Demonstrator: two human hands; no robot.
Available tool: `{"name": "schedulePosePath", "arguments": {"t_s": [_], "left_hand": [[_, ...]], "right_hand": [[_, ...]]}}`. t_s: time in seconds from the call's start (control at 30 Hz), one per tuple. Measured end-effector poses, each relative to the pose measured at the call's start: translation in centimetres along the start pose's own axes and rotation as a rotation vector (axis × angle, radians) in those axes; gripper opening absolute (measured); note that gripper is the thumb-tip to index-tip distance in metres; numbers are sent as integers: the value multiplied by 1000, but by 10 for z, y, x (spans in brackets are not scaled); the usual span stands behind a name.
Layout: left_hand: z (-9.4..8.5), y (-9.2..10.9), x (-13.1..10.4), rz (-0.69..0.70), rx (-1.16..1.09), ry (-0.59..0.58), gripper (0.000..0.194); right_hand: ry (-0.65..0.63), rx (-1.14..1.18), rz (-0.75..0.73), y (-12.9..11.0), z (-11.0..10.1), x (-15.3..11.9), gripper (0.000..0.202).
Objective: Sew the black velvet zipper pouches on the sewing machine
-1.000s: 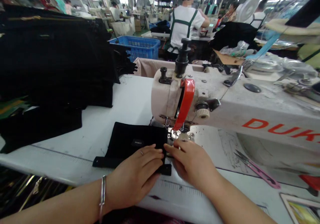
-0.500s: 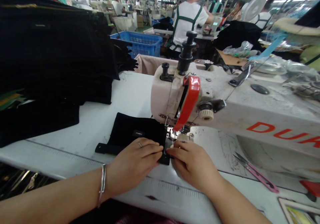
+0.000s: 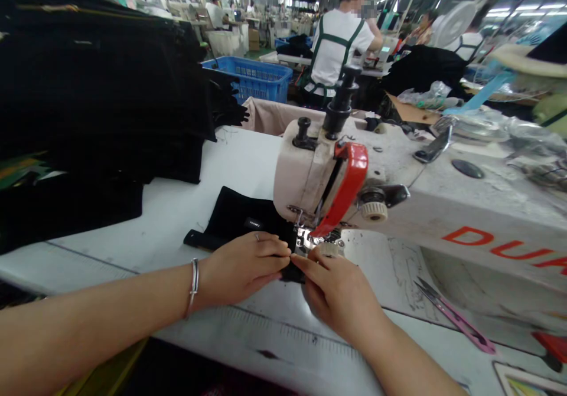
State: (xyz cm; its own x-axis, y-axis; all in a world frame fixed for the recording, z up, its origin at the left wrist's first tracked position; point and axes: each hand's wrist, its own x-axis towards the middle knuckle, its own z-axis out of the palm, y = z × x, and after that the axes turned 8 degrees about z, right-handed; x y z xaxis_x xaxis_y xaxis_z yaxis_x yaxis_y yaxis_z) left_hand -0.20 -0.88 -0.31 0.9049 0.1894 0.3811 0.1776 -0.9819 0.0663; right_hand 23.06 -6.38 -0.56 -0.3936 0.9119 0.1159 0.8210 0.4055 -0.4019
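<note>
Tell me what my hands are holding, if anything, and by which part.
The left hand lies on the black cloth near its right edge; the right hand has fingertips at that edge. Whether either grips can't be told.

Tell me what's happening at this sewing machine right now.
A person is working a piece of black fabric at a sewing machine. The left hand lies on the fabric, and the right hand is at its edge, close under the needle area; the fingertips of both hands nearly meet. A small label shows on the fabric. Pink-handled snips lie to the right, and black fabric is piled on the left.
</note>
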Motion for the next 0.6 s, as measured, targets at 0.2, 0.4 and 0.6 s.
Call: {"name": "schedulePosePath", "arguments": {"t_s": [0.2, 0.4, 0.6], "left_hand": [[3, -19, 10, -2, 19, -13, 28], [1, -24, 19, -39, -10, 33, 20], [2, -49, 6, -147, -248, 89, 13]], "right_hand": [[15, -78, 52, -1, 2, 7, 44], [61, -75, 76, -2, 3, 5, 41], [263, -20, 93, 1, -6, 6, 20]]}}
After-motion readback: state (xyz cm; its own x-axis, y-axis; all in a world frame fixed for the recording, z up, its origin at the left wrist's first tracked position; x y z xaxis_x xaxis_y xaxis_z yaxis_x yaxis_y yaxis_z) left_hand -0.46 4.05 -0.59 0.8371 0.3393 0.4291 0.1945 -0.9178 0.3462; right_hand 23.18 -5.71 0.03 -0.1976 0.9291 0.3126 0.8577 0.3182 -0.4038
